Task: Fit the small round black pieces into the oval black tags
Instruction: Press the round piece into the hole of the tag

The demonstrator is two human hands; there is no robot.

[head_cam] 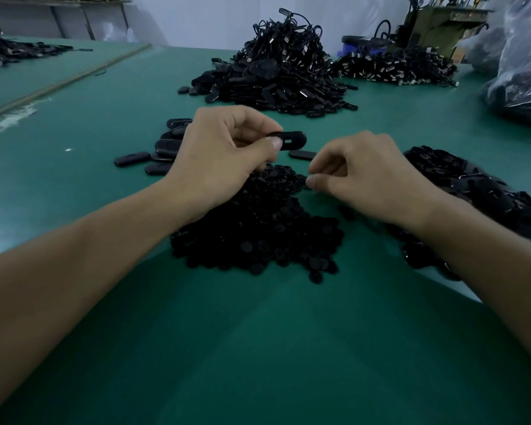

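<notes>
Gleaming black, the slotted oval tag [292, 140] sits in the left hand [224, 157].

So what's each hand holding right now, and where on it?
Left hand pinches an oval black tag by one end, between thumb and fingers. Right hand: fingertips pinched together, contents can't be told.

Head view, downward, seemingly near table [74, 185]

A small factory or assembly workshop: a long green worktable [105, 124] carries bulk heaps of identical black parts: round pieces [258, 234] at centre, tags [258, 84] above them, metal-tipped cords [396, 69] at upper right. Plastic sacks [521, 72] fill the right edge; a cluttered bench [436, 23] stands in the upper-right corner.
</notes>
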